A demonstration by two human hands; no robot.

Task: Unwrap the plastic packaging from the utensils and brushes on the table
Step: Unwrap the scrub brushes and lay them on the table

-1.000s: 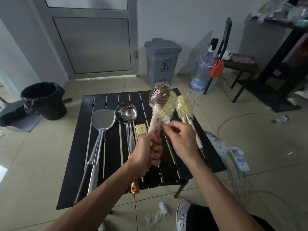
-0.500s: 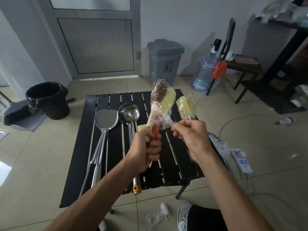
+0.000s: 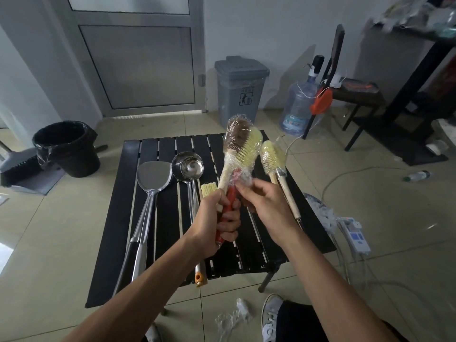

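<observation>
Right now you are gripping the wrapped brush bundle (image 3: pixel 240 149) by its handles. Your left hand (image 3: pixel 214 225) is curling all its fingers round the red handle (image 3: pixel 229 199) and the pale wooden one beside it, so the bristle heads are standing up and tilting away above your knuckles. Your right hand (image 3: pixel 266 206) is reaching in from the other side. Its fingertips (image 3: pixel 243 187) are closing on the plastic wrap (image 3: pixel 243 175) where it is bunching at the neck, just above your left thumb. It looks like a pinch, though the film is partly hiding the pads.

As I am reading it, you are trying to get a loose edge started. Film like this is likely to be stretching and roping rather than tearing. You are going to do better pinching only the outer layer, drawing it outward from the neck and winding it off round the bundle. Tugging straight up over the bristles is risking a snag. Your left fist is doing the anchoring, so be holding it low on the handles, clear of the film your right fingers are working.

Beneath your hands, the black slatted table (image 3: pixel 170 218) is carrying a spatula (image 3: pixel 154 175), a ladle (image 3: pixel 191 166) and a small pastry brush (image 3: pixel 208 190), all looking bare. Just past your right fingertips a bottle brush (image 3: pixel 271 154) is lying in its wrap, awaiting its turn.
</observation>
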